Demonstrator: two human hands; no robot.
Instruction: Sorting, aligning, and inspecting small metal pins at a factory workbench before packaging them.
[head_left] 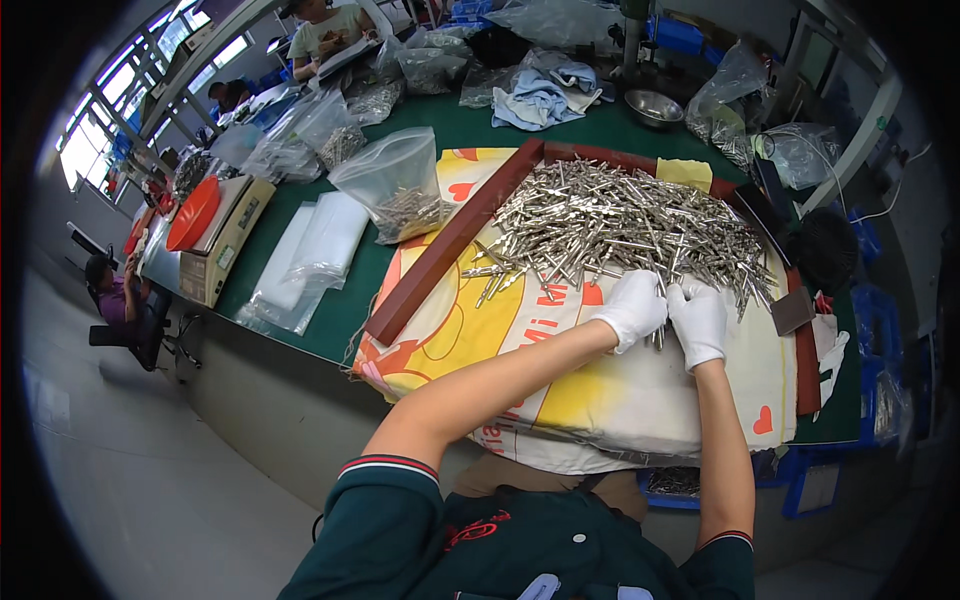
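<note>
A big heap of shiny slender metal pieces (620, 220), stepped like small shafts or bits, lies on a patterned cloth (660, 400). My left hand (637, 308), in a white glove, is at the heap's near edge with its fingers curled. Close beside it, also gloved, my right hand (698, 322) has its fingers bent together at the same edge. A few metal pieces show in the narrow gap between the hands. What the fingertips hold is too small and partly hidden to make out.
Dark red wooden strips (450, 250) border the cloth on the green table. Left of them are a zip bag of metal pieces (400, 195), flat clear bags (310, 255) and a scale with an orange tray (195, 214). A metal bowl (655, 106) and blue cloths (545, 92) lie behind.
</note>
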